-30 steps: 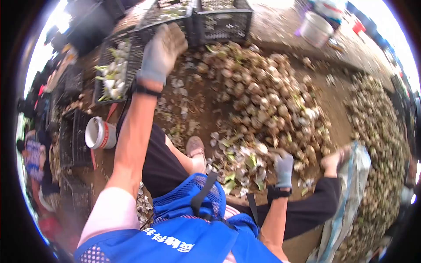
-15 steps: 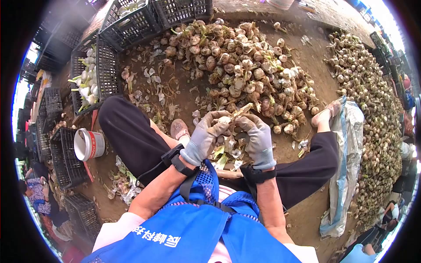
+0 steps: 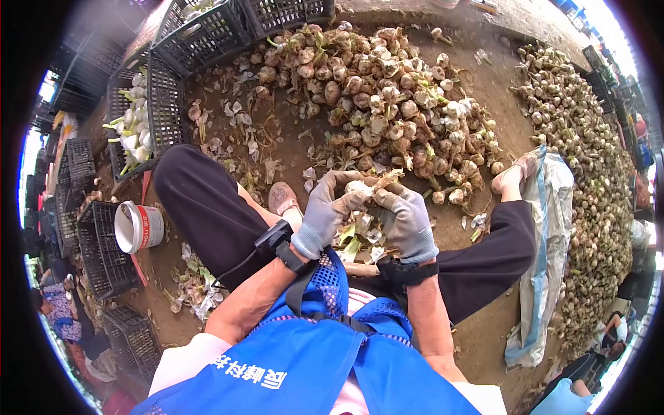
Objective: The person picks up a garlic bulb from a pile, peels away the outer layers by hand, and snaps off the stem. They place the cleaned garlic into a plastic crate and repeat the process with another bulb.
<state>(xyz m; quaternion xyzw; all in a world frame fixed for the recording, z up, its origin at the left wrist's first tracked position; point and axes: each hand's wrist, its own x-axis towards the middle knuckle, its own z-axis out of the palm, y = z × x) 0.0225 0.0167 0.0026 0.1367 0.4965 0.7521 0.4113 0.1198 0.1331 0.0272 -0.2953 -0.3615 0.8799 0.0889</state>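
Between my two gloved hands is one garlic bulb [image 3: 359,187], its pale bulb on the left and its dry brown stalk and husk on the right. My left hand [image 3: 332,207] is closed round the bulb end. With thumb and fingers pinched, my right hand [image 3: 401,214] grips the stalk and loose outer skin. Both gloves are grey and soiled. Just beyond my hands lies a large heap of unpeeled garlic [image 3: 387,104]. Peeled skins and green leaf scraps [image 3: 356,238] lie on the ground below my hands.
Black plastic crates [image 3: 166,97] stand at the left, one with cleaned white garlic [image 3: 135,124]. A white bucket [image 3: 138,227] stands by my left knee. A woven sack [image 3: 543,263] lies by my right leg, beside a second garlic heap [image 3: 595,200]. Other people are at the edges.
The pale bulb shows more between my fingers, and the husk is drawn slightly to the right. My hands stay nearly in place; the view has shifted a little.
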